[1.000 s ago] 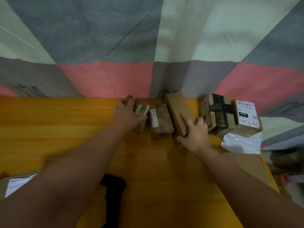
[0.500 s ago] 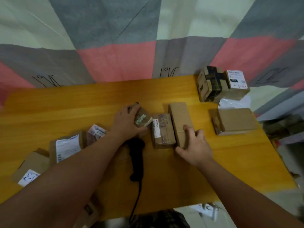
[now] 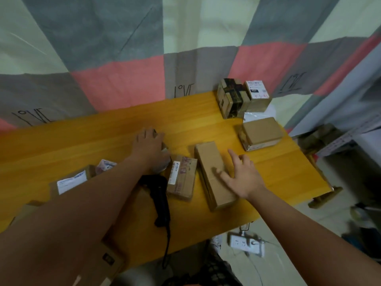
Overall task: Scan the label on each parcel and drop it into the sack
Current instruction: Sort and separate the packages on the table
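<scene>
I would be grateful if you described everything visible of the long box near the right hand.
The long box is plain brown cardboard, closed, no label showing. It lies flat on the yellow table, its length running away from the person. The right hand, fingers spread, reaches over its right edge; contact is unclear.

Head camera, worn, wide-angle: one view.
Looks forward and steeply down over the near edge of the orange worktop [image 3: 61, 145], close in. Left forearm [image 3: 82, 203] and right forearm [image 3: 309, 223] enter from the lower corners. Patchwork cloth [image 3: 123, 79] fills the top, floor [image 3: 288, 265] the lower right. The frame sits tilted, with straight edges bowed.
</scene>
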A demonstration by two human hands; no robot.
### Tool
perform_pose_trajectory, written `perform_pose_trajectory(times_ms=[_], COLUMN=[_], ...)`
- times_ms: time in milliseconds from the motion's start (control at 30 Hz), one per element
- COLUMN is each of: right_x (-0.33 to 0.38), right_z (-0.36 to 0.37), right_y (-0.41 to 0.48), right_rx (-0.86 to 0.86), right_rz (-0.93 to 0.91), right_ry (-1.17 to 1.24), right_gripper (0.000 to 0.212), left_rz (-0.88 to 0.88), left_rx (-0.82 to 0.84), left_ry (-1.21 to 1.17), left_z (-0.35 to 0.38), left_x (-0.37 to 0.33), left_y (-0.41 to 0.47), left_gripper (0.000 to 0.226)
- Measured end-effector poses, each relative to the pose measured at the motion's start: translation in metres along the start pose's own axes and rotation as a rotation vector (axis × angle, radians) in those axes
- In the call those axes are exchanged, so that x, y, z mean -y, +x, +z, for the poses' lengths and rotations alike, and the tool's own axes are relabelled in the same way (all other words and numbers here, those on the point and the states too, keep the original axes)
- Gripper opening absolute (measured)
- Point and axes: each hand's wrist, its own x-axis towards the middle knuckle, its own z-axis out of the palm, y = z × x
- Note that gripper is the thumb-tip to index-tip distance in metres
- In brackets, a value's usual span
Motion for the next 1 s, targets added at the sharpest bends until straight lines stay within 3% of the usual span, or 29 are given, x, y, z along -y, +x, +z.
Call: perform_pose_trajectory(times_ms=[167,367,533,733,833,900,1000], right_x=[-0.026,-0.085,-0.128,-0.150,-0.164,-0.166,-0.167], right_z=[-0.046,-0.100,-0.112,-0.115,-0.106,-0.097,-0.087], right_y=[0.045,0.133,0.215,0.317,0.349,0.353,0.346], right_rx=[-0.190,-0.254,-0.115,-0.124,-0.090,-0.018,-0.055], right_rz=[-0.003,0.088,0.069,0.354,0.368,0.348,0.290], right_ry=[0.005,0.150,0.028,0.511,0.725,0.854,0.845], right_gripper=[0.074,0.071,0.080,0.087,0.098,0.081,0.049], left_rz=[0.159,0.256,0.282,0.193,0.180,0.184,0.204], left_rx=[-0.091,-0.107,-0.137,-0.085,-0.020,-0.033,-0.072], left_ry=[-0.105,-0.253,-0.212,-0.073,-0.142,-0.215,-0.187], left_z=[-0.021,-0.034,-0.037,-0.023,-0.012,-0.005,-0.001], left_x=[-0.069,-0.168,-0.227,-0.255,-0.252,-0.245,-0.232], left_y=[0.028,0.103,0.200,0.295,0.316,0.317,0.305], left_gripper=[0.065,0.062,0.063,0.072,0.073,0.073,0.073])
